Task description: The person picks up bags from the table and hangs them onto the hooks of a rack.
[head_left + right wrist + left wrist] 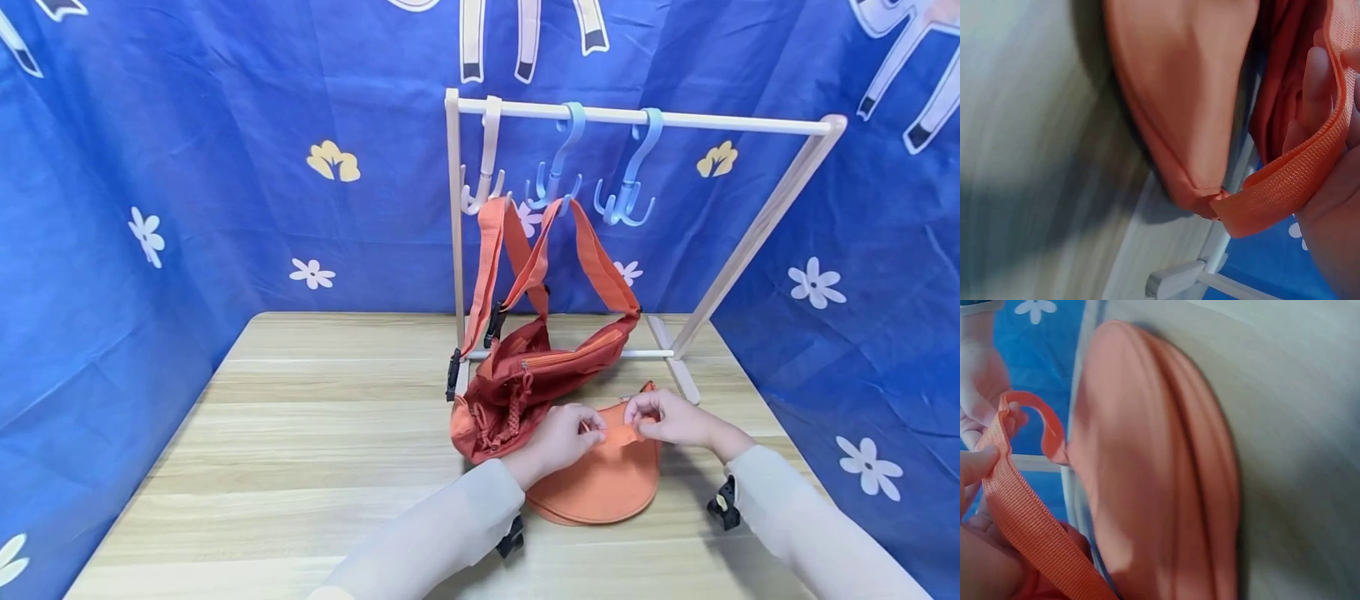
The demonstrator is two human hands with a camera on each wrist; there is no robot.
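A rounded orange bag (pixel 600 492) lies on the table, its seamed edge visible in the left wrist view. Both hands hold its webbing strap (pixel 619 435) just above it. My left hand (pixel 562 437) pinches the strap between thumb and fingers, on the left. On the right, my right hand (pixel 671 418) grips another stretch of the same strap (pixel 1291 194), which runs down to the bag's corner. Close behind the left hand is a dark red bag (pixel 562 371), slumped on the table with its orange straps (pixel 491 258) up at the hooks.
A rack with a white rail (pixel 735 123) and wooden legs stands at the back right. A pale hook (pixel 489 150) and two blue hooks (pixel 558 162) hang from the rail. Wooden tabletop (pixel 315 450) extends to the left. Blue patterned cloth (pixel 225 150) surrounds the table.
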